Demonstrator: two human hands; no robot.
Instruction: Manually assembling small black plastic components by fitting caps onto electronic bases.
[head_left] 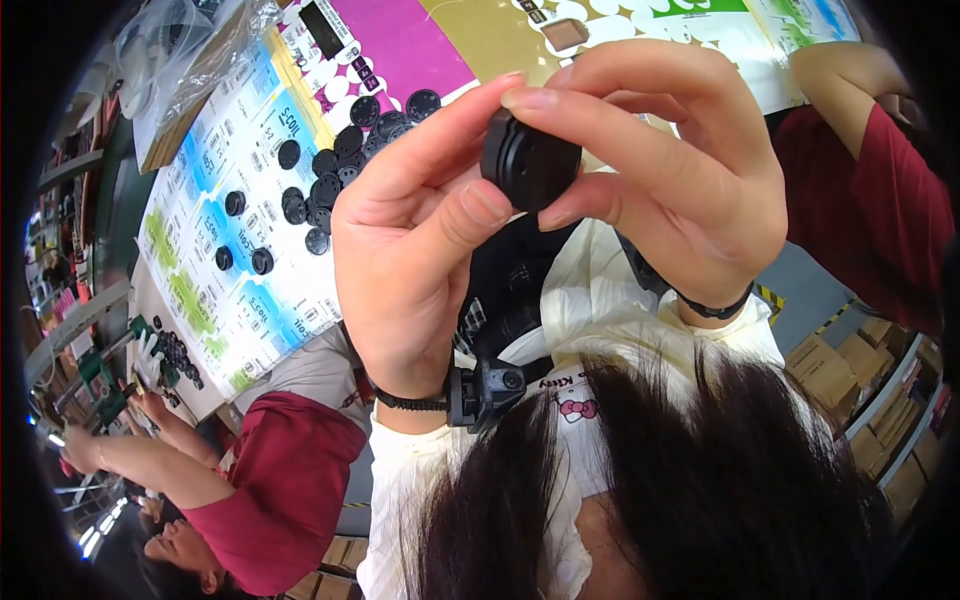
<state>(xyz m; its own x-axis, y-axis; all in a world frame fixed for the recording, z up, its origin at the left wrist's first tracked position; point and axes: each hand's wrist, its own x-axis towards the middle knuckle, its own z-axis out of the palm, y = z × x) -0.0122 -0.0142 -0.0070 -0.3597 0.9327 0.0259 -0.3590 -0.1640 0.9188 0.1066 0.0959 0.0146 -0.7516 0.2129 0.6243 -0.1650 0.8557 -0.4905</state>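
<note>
Raised over the table's near side, a round black plastic cap (535, 165) with a grooved rim is gripped from both sides. My left hand (415, 210) pinches its left edge between thumb and fingers. My right hand (680, 160) holds its right side, with a fingertip on the top and the thumb below. Whether the cap is one piece or two fitted together I cannot tell. To the left of my left hand lies a loose pile of similar black round parts (326, 188) on the printed sheets. A few others (235, 203) lie apart from the pile.
Printed sheets (185, 200) cover the table, beside magenta (400, 45) and gold ones. Clear plastic film (190, 50) lies on a wooden board at the back left. A person in a red shirt (300, 480) works on the left; another red sleeve (900, 210) is at the right. Cardboard boxes (820, 365) stand low at the right.
</note>
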